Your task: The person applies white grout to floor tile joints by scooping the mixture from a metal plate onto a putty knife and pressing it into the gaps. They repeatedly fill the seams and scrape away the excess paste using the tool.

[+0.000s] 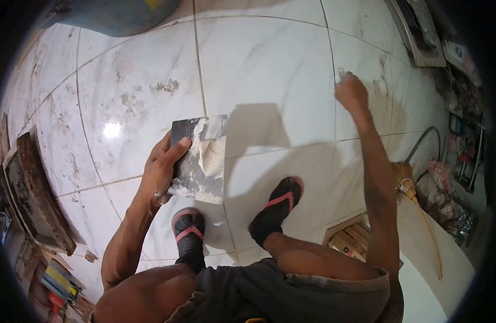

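My left hand [164, 167] grips a dark flat rectangular board [184, 182] by its left edge, thumb on top. A mound of cream paste [211, 156] lies on the board's right half, with more smeared around it. My right hand [352, 96] is stretched forward and closed, low over a joint between the white marbled floor tiles [264, 64]. A small pale tip [341, 71] pokes out ahead of its fingers; the rest is hidden, so its kind does not show.
My feet, in dark socks and pink-strapped flip-flops [189, 231], stand on the tiles. A worn wooden frame [35, 194] lies at left. A blue-grey container [119, 16] stands at top left. At right are a corded yellow power tool [404, 180] and crumpled sacks [439, 188].
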Demonstrator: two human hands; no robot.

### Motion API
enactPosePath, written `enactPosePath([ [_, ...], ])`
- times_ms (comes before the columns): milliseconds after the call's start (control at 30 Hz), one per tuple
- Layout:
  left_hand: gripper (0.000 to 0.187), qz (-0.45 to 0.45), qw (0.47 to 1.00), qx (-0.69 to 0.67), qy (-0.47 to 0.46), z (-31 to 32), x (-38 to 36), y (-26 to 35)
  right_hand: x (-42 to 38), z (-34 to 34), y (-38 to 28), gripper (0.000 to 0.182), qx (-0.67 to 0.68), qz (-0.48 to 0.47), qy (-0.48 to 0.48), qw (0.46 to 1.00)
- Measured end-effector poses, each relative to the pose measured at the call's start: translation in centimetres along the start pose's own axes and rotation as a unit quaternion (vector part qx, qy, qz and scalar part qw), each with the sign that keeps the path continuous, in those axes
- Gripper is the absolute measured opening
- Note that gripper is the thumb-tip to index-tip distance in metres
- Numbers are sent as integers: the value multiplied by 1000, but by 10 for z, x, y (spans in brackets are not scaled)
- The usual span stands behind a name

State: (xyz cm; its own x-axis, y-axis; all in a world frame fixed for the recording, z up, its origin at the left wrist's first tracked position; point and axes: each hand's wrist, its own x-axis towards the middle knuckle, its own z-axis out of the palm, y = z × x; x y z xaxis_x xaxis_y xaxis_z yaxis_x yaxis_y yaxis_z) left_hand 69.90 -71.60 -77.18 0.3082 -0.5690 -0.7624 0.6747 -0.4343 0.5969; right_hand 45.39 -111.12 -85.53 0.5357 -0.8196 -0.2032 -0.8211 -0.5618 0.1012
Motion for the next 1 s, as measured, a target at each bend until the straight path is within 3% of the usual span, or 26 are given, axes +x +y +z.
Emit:
enactPosePath([
  [33, 38, -5, 1000, -7, 7, -3, -2, -3, 4, 23, -8, 27, 1, 9, 6, 1000],
  [100, 39, -11, 1000, -23, 18, -4, -4, -7, 5, 61, -32, 25, -241, -133, 63, 959],
  [133, 39, -9, 999, -28, 21, -5, -5, -8, -7, 46, -53, 24, -260, -138, 99, 951],
  [233, 39, -3, 999, -36, 29, -11, -8, -8, 19, 16, -28, 26, -124, -161, 35, 979],
  [300, 39, 6, 998, -42, 39, -17, -10, -6, 34, -3, -5, 28, 69, -20, 50, 996],
  [433, 41, 22, 997, -40, 67, -31, -9, -16, 46, -34, 3, 31, -72, -65, 9, 995],
  [567, 44, 24, 992, -88, 91, -33, -8, -27, 75, 45, -19, 31, -96, -108, 77, 987],
  [667, 46, 25, 992, -75, 95, -39, -8, -34, 79, 42, -58, 32, -165, -125, 19, 978],
  [767, 48, 38, 991, -63, 113, -48, -10, -44, 94, -8, -53, 33, -49, -48, 1, 998],
  [867, 50, 40, 985, -71, 154, -55, -10, -59, 119, 4, -41, 35, -12, 11, 7, 1000],
  [967, 50, 43, 975, -57, 210, -60, -9, -75, 147, 99, -43, 33, -108, -86, 58, 989],
  [1000, 50, 41, 972, -64, 224, -56, -10, -73, 151, 101, -48, 32, -124, -119, 51, 984],
])
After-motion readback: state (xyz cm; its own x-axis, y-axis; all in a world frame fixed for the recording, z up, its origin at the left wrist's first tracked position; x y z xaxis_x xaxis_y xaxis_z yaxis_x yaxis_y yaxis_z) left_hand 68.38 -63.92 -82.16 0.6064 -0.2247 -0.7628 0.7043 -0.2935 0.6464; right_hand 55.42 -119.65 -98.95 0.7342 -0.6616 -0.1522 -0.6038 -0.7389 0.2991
